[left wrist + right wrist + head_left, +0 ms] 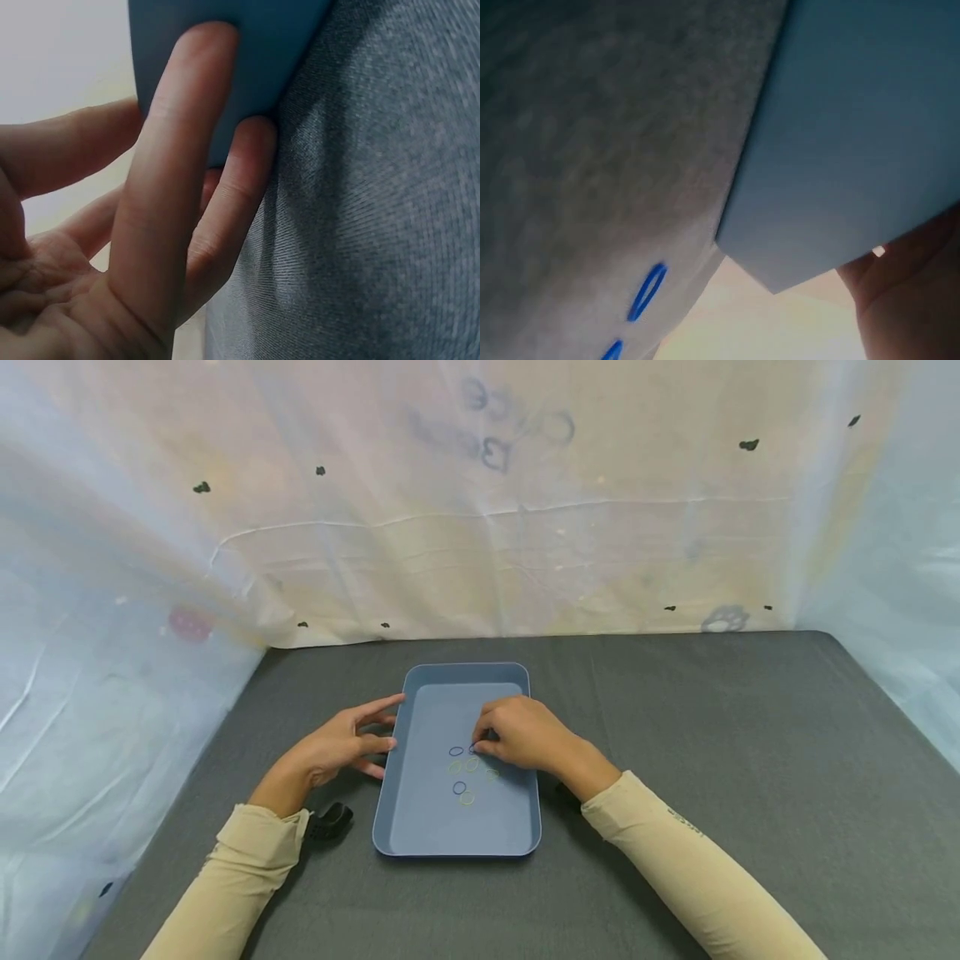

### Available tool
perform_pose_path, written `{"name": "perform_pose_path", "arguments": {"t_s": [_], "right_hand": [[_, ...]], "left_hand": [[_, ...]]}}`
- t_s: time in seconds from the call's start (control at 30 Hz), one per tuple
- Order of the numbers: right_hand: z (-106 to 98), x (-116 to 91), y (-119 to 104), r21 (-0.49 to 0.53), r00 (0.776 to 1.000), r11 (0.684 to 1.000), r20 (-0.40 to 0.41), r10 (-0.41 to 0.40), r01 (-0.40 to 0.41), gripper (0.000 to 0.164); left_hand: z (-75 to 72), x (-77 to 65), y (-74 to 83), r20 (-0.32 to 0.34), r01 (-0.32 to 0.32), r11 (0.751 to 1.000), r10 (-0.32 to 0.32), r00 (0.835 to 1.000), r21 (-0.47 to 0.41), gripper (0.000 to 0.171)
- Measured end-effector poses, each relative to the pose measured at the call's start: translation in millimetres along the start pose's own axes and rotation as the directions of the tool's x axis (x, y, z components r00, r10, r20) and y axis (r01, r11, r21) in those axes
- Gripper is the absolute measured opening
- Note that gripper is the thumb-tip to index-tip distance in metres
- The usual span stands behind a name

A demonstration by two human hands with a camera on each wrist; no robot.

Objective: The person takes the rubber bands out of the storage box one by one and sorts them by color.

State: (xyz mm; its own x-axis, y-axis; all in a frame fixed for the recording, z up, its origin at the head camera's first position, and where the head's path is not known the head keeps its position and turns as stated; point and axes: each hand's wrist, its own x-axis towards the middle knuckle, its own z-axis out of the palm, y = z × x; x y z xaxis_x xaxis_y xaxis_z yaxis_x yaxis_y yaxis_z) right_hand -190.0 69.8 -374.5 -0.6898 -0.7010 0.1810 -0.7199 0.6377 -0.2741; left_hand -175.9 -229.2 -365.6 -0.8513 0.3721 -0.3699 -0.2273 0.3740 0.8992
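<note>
A blue-grey rectangular tray [450,835] lies on the grey cloth. My left hand [341,746] is at its left side, fingers spread and fairly straight; in the left wrist view, fingertips rest against the tray's outer wall [259,45]. My right hand [525,733] reaches over the right rim, thumb and fingers pinching a small blue rubber band [472,749] at the tray floor, partly hidden by the fingertips. Close by lie another blue band [456,751], a lower blue band [459,788] and several yellow bands [467,797]. The right wrist view shows little of the right hand [911,292].
Grey cloth [712,760] covers the table around the tray. A patterned pale curtain [450,568] hangs behind, with pale sheets on both sides. A black device [330,821] sits at the left wrist. Blue loops [646,292] show on a greyish surface in the right wrist view.
</note>
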Motion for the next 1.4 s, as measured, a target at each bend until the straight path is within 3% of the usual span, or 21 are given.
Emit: {"name": "perform_pose_path", "arguments": {"t_s": [0.53,0.97,1.4], "right_hand": [[-11,-19,9,-0.032,0.997,0.999,-0.071,0.012,-0.014,0.009],[-21,-41,14,0.043,0.983,0.999,-0.181,0.041,-0.033,0.007],[-28,-59,26,0.079,0.968,0.994,-0.236,0.089,-0.072,0.007]], "left_hand": [[-1.1,1.7,-0.2,0.014,-0.008,1.0,0.008,1.0,0.008,0.077],[1.3,2.8,2.3,0.011,-0.008,1.0,0.007,1.0,0.013,0.077],[0.7,2.6,2.4,0.013,-0.007,1.0,0.007,1.0,0.008,0.077]]}}
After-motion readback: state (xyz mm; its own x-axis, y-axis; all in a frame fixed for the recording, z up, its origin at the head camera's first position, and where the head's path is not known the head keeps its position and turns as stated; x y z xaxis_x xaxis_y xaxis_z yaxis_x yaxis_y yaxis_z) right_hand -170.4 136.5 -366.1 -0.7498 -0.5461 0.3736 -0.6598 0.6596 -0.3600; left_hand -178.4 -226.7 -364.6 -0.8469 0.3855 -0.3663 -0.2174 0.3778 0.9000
